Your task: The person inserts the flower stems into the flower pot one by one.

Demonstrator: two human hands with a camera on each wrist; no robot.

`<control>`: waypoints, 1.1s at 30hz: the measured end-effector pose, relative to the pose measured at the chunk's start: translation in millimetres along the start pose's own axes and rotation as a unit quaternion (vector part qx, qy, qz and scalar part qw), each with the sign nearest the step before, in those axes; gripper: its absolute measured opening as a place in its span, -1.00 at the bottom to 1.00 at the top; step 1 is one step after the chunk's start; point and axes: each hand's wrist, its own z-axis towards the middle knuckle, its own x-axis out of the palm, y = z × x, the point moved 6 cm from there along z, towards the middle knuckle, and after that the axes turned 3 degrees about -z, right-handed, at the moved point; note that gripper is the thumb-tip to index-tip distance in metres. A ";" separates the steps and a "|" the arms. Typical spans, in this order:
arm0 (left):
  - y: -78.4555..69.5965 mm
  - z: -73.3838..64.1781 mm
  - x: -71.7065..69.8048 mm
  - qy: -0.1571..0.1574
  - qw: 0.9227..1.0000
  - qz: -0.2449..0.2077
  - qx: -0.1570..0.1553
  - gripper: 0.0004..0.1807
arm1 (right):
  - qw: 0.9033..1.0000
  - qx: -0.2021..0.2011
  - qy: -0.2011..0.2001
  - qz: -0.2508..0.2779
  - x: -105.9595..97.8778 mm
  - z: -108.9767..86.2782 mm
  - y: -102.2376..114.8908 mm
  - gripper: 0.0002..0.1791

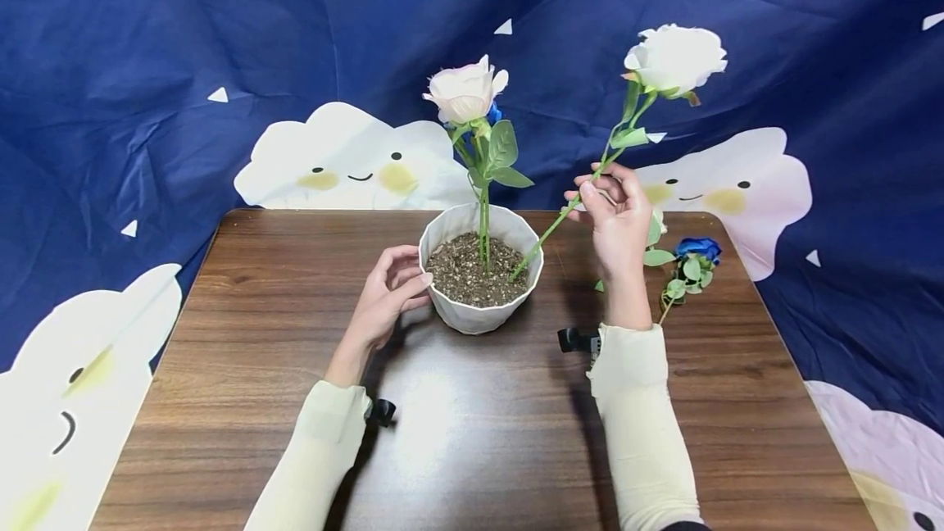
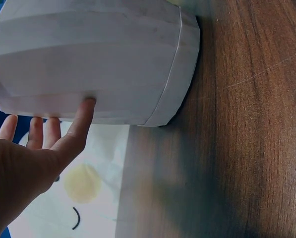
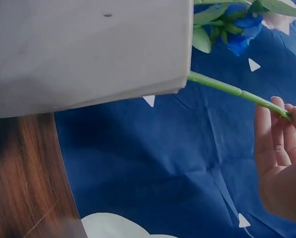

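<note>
A white faceted flowerpot (image 1: pixel 475 318) of dark soil (image 1: pixel 465 277) stands on the table. My left hand (image 1: pixel 387 289) rests against its left side, and in the left wrist view a fingertip touches the pot wall (image 2: pixel 128 64) while the other fingers stay fairly straight. Between thumb and fingers my right hand (image 1: pixel 619 224) pinches the green stem of a white rose (image 1: pixel 678 60). That stem slants down to the left, its lower end at the soil near the pot's right rim. A pale pink rose (image 1: pixel 463 93) stands upright in the pot, with a blue rose (image 3: pixel 239 29) partly hidden behind it.
Right of the pot, another blue rose (image 1: pixel 696 250) lies on the brown wooden table (image 1: pixel 258 334). Beside it are a whitish flower (image 1: pixel 659 222) and leaves, partly covered by my right hand. A blue cloth (image 1: pixel 295 39) with clouds hangs behind the table.
</note>
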 end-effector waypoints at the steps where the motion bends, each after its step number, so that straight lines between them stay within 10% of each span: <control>1: 0.0 0.0 0.0 0.000 1.000 0.000 0.000 -0.43 | 1.000 0.001 0.003 -0.004 1.4 -0.3 -1.2 -0.74; 33: 2.2 0.6 -1.6 -0.004 1.000 0.006 -0.002 -0.42 | 0.987 0.022 0.143 -0.065 42.9 -5.8 -24.6 -0.77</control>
